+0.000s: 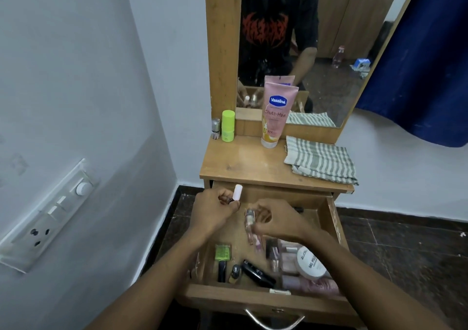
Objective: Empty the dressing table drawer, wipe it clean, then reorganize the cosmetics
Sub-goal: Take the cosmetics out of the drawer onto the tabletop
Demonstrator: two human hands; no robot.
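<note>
The wooden drawer (334, 218) of the dressing table stands pulled out, with several cosmetics lying in its near half. My left hand (212, 209) grips a small bottle with a pale pink cap (238, 192) above the drawer's back left corner. My right hand (273, 219) pinches a small clear bottle (249, 219) over the drawer's middle. A white round nail polish remover tub (310, 262), black tubes (255, 272) and a green-labelled item (223, 252) lie in the drawer.
On the tabletop (248, 162) stand a pink Vaseline tube (276, 117), a lime green bottle (228, 126) and a small silver-capped bottle (215, 128). A striped folded cloth (321, 160) lies at the right. A mirror (329, 51) rises behind; a wall with a switchboard (50, 215) is left.
</note>
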